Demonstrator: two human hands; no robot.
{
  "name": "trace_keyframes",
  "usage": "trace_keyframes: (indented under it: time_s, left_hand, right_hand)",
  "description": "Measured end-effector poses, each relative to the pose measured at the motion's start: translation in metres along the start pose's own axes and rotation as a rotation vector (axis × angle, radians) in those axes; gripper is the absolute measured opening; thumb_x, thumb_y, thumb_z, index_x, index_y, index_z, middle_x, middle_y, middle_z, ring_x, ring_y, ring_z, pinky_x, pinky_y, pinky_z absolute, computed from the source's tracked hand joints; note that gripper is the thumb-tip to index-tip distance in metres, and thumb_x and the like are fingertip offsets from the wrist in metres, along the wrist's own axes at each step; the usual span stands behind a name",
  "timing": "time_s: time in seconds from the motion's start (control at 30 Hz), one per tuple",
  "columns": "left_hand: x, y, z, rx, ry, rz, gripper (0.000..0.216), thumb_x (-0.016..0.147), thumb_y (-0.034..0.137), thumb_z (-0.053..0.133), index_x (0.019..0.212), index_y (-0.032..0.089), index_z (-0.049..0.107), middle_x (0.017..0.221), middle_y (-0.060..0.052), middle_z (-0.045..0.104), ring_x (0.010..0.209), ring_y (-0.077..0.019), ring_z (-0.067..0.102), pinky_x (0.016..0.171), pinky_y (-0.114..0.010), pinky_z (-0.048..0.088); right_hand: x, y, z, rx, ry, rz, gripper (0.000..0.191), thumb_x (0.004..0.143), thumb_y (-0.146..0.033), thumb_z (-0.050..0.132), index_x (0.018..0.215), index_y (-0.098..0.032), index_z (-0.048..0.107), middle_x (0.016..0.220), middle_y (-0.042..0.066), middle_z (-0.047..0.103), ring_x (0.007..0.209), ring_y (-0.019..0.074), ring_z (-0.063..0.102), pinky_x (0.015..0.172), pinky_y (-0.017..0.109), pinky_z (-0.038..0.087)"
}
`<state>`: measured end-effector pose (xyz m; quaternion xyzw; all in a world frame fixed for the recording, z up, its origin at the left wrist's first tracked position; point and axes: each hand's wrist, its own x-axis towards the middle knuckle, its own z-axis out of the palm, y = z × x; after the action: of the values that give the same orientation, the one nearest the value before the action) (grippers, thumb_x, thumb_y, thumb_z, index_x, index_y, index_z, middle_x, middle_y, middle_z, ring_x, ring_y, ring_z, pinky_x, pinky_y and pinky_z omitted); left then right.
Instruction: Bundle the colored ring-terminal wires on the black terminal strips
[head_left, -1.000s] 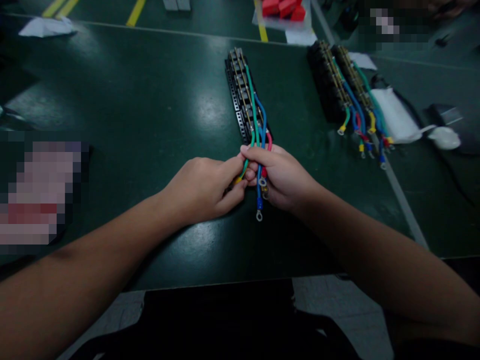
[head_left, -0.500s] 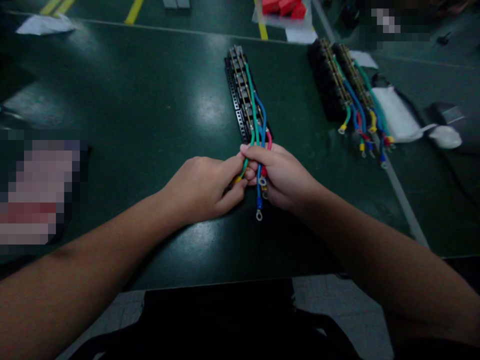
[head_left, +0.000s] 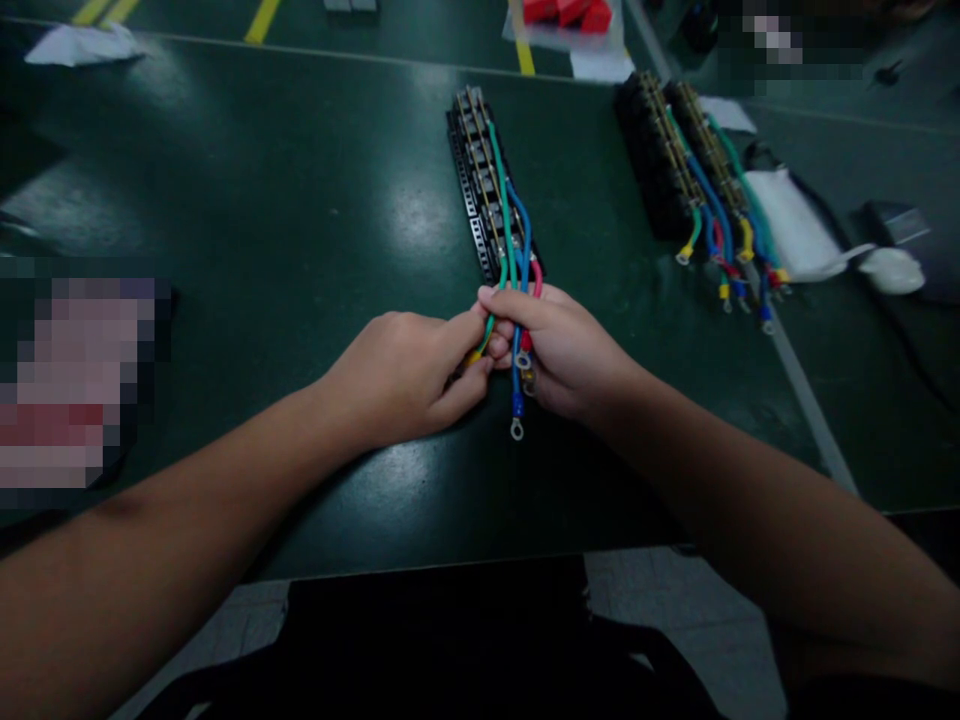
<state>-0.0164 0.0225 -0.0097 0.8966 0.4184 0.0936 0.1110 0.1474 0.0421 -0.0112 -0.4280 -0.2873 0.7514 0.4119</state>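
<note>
left of terminal strip point(head_left: 484, 180): bare table point(head_left: 300, 200) | right: two wired strips point(head_left: 686, 160), white cloth point(head_left: 791, 230) block | near edge: open

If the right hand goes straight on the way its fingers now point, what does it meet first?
Its fingers point left, so the right hand would first meet the left hand, whose fingertips already seem to touch it at the coloured wires. Depth between them is unclear.
</note>
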Motion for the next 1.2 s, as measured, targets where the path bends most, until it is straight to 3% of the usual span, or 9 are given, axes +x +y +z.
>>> trace_keyframes:
  time_s: [0.67, 1.2]
  left_hand:
    - [0.0010, 0.0015, -0.0003, 0.055, -0.031, -0.008, 0.040, 0.099, 0.036, 0.038, 0.121, 0.013, 0.062, 0.071, -0.003, 0.064, 0.056, -0.0193, 0.056, 0.057, -0.032, 0.036]
    - [0.0004, 0.0020, -0.0015, 0.068, -0.027, 0.001, 0.035, 0.100, 0.037, 0.039, 0.116, 0.015, 0.061, 0.073, -0.003, 0.067, 0.057, -0.0176, 0.057, 0.058, -0.031, 0.039]
  right_hand:
    - [0.0007, 0.0014, -0.0001, -0.008, -0.009, 0.001, 0.039, 0.101, -0.013, 0.058, 0.062, -0.015, 0.055, 0.048, -0.004, 0.048, 0.041, 0.0061, 0.045, 0.044, 0.017, 0.040]
    - [-0.0009, 0.0006, -0.0001, -0.026, 0.001, 0.006, 0.035, 0.100, -0.015, 0.060, 0.065, -0.016, 0.055, 0.050, -0.004, 0.047, 0.042, 0.0062, 0.045, 0.045, 0.017, 0.040]
